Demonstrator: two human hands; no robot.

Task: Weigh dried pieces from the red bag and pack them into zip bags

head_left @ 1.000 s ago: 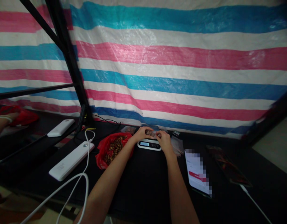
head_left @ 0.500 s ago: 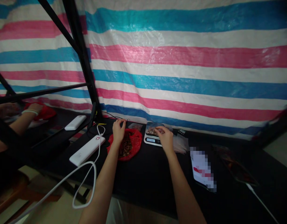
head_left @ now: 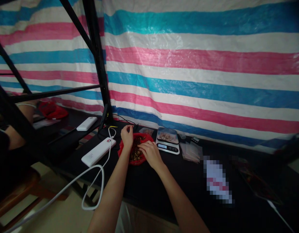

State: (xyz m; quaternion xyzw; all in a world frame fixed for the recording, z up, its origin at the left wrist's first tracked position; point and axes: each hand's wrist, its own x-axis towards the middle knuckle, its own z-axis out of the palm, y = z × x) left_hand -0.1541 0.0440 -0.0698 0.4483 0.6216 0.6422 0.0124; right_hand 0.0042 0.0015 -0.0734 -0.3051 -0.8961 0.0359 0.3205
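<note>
Bare left hand [head_left: 127,137], bare right hand [head_left: 151,154]; forearms [head_left: 117,181] uncovered, slender, tapering.

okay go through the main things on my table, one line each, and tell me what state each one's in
Red bag: open, small brown pieces inside
Scale: display lit, reading illegible
Clear bag on the scale: partly filled, closure unclear
Flat clear bags beside the scale: lying overlapped
Phone: screen lit, content pixelated
Dark device: white cable at one end
White power bank: cord apparently plugged in
</note>
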